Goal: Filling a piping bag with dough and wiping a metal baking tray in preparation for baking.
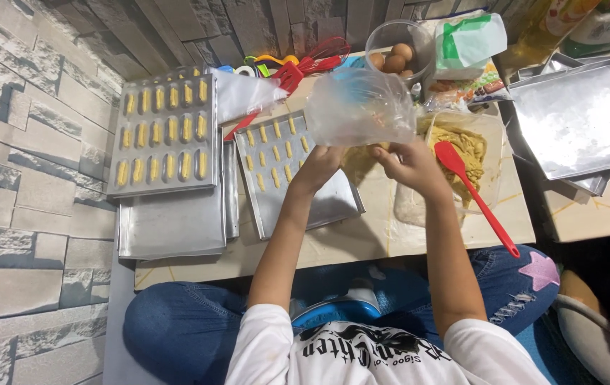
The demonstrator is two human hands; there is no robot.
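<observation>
The left hand (321, 162) and the right hand (409, 165) are both holding up a clear plastic piping bag (359, 107). The fingers of each hand are closing tight on the bottom edge of the bag, one hand on each side, and the puffy part of the bag is standing up above them. A bit of yellow dough is showing between the two hands.

Just to the left of the left hand, a metal baking tray (319, 207) is lying flat. Small yellow dough sticks (275, 153) are sitting in rows on its far half. Farther left, another tray (164, 135) is lying full of the same yellow sticks.

Right beside the right hand, a clear tub of yellow dough (470, 146) is sitting on the low table (362, 239). A red spatula (474, 196) is resting in it, with its handle sticking out toward the person. Beyond the bag, a clear bowl of brown eggs (394, 58) is standing. Well off to the right, empty metal trays (583, 117) are piling up.
</observation>
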